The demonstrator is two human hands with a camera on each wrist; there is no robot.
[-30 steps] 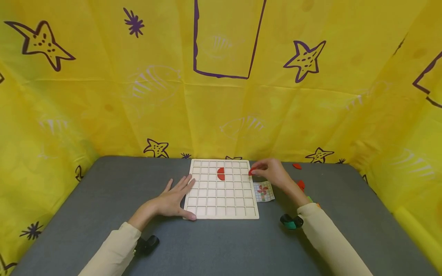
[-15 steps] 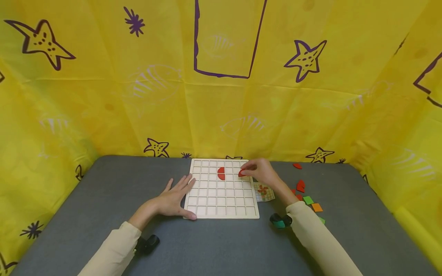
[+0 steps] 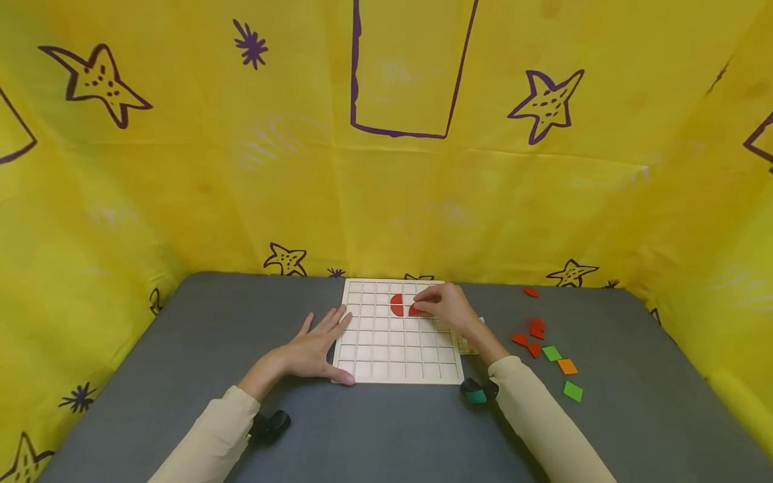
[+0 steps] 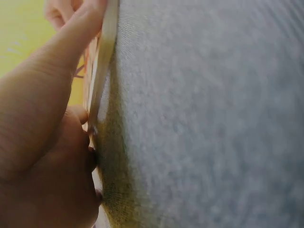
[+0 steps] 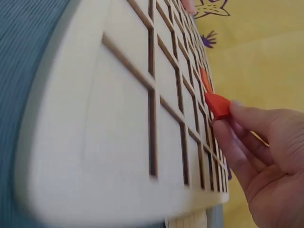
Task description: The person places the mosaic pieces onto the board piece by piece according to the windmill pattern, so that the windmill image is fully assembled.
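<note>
The person's left hand lies with fingers spread along the left edge of the pale grid board, grasping nothing; on the board's far half sit two red pieces; just right of them, the right hand pinches a red quarter piece over the board, though I can't tell whether it touches; a patterned card shows partly behind that arm; farther right lie loose red pieces, green tiles and an orange tile.
</note>
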